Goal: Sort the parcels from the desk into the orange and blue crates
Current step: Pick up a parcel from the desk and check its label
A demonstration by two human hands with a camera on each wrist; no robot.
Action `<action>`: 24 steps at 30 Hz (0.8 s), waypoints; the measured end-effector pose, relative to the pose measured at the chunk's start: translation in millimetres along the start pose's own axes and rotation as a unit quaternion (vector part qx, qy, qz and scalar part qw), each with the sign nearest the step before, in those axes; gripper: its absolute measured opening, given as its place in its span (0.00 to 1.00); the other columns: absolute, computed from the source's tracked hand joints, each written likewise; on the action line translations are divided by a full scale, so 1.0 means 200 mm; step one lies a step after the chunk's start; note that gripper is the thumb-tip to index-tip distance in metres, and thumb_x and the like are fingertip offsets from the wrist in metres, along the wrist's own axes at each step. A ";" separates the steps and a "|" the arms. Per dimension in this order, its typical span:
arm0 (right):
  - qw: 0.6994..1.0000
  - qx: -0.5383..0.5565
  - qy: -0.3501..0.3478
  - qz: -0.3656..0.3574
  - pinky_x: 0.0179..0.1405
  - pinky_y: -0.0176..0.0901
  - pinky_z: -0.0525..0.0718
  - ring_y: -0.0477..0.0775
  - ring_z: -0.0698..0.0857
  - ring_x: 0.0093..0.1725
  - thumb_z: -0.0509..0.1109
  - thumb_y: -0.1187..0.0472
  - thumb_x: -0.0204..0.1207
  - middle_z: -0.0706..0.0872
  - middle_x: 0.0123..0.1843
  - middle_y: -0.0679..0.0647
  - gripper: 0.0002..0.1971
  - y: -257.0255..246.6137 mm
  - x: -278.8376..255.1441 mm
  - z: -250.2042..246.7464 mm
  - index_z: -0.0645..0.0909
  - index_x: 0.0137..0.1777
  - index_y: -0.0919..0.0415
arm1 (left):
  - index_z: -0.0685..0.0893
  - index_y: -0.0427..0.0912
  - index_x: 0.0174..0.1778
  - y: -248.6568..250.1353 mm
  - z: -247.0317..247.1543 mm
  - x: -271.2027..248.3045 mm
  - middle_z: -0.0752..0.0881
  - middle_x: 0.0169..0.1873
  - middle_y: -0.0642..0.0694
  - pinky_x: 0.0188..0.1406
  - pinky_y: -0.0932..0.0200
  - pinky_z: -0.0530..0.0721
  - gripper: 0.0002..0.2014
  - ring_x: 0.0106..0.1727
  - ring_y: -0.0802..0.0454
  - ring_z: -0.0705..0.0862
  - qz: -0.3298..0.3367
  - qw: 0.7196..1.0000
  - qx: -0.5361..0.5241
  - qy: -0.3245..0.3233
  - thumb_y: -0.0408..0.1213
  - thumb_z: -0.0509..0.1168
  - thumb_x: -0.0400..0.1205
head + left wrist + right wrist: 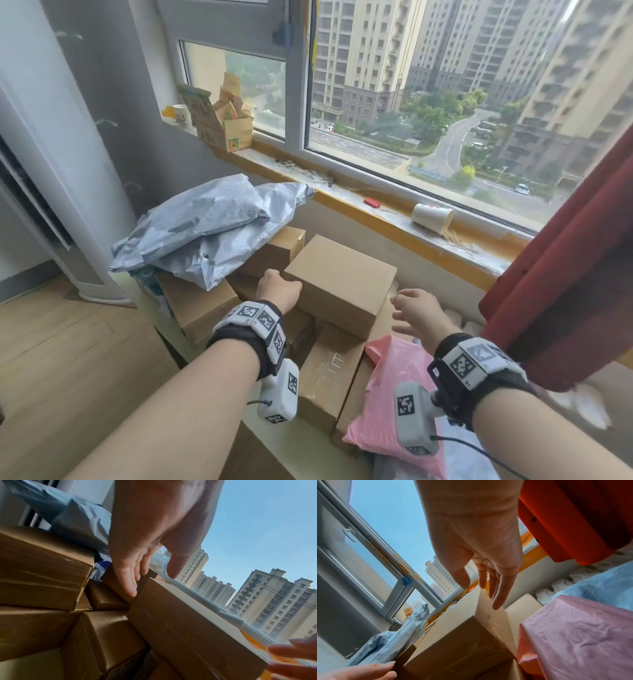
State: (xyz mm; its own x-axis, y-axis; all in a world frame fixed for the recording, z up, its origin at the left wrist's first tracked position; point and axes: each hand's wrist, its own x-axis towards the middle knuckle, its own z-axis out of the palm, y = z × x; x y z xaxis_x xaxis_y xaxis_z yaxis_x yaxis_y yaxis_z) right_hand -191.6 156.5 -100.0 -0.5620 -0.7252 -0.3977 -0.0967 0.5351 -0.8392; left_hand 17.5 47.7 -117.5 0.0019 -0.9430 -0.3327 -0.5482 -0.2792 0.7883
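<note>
Head view — box [342, 281] between both hands' fingers [402, 295].

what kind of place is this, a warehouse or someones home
Probably a room in a high-rise flat, not a warehouse: apartment towers outside the window, a red curtain, and a snack carton on the sill.
</note>
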 end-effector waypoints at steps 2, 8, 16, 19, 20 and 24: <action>1.000 0.013 0.001 0.019 0.53 0.54 0.87 0.60 0.81 0.59 0.64 0.65 0.85 0.80 0.57 0.61 0.18 0.01 0.03 0.03 0.74 0.73 0.66 | 0.64 0.38 0.80 0.01 0.01 0.05 0.71 0.76 0.40 0.69 0.53 0.72 0.32 0.74 0.42 0.74 0.004 1.000 0.000 -0.008 0.39 0.66 0.80; 0.998 0.035 -0.016 0.041 0.56 0.52 0.85 0.58 0.82 0.56 0.65 0.63 0.85 0.80 0.54 0.58 0.23 0.04 0.07 0.10 0.70 0.79 0.67 | 0.65 0.37 0.80 0.01 0.05 0.13 0.74 0.74 0.40 0.69 0.54 0.73 0.32 0.72 0.41 0.75 0.039 0.999 0.006 -0.021 0.41 0.66 0.80; 0.998 0.052 -0.011 0.033 0.57 0.51 0.86 0.60 0.84 0.62 0.64 0.54 0.86 0.81 0.67 0.60 0.22 0.03 0.06 0.11 0.75 0.75 0.65 | 0.72 0.40 0.74 0.02 0.06 0.12 0.81 0.66 0.42 0.65 0.53 0.78 0.28 0.64 0.41 0.80 0.051 0.998 -0.010 -0.028 0.38 0.68 0.77; 0.998 0.057 -0.001 0.026 0.58 0.52 0.87 0.59 0.84 0.62 0.66 0.52 0.85 0.81 0.66 0.57 0.21 0.02 0.05 0.08 0.76 0.72 0.65 | 0.72 0.40 0.73 0.05 0.06 0.10 0.80 0.66 0.42 0.63 0.55 0.78 0.27 0.66 0.42 0.79 0.057 0.998 0.004 -0.033 0.34 0.68 0.76; 0.998 0.059 0.004 0.022 0.58 0.52 0.87 0.59 0.84 0.61 0.67 0.52 0.84 0.81 0.66 0.56 0.21 0.02 0.05 0.06 0.77 0.71 0.64 | 0.72 0.41 0.74 0.06 0.06 0.09 0.80 0.66 0.42 0.63 0.56 0.77 0.28 0.66 0.43 0.79 0.059 0.998 0.012 -0.035 0.32 0.67 0.76; 0.998 0.066 0.018 0.011 0.57 0.52 0.87 0.59 0.85 0.61 0.68 0.52 0.84 0.82 0.66 0.57 0.22 0.00 0.04 0.00 0.77 0.73 0.64 | 0.71 0.42 0.74 0.10 0.05 0.04 0.79 0.66 0.43 0.61 0.56 0.77 0.28 0.66 0.45 0.78 0.074 0.996 0.021 -0.044 0.28 0.65 0.76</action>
State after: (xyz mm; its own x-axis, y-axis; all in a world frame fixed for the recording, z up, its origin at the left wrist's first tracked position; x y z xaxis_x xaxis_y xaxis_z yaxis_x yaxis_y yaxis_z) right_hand -196.3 151.0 -102.6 -0.5918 -0.6974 -0.4042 0.0230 0.4867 -0.8733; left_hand -1.8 35.8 -110.0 -0.1538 -0.9535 -0.2593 -0.5720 -0.1281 0.8102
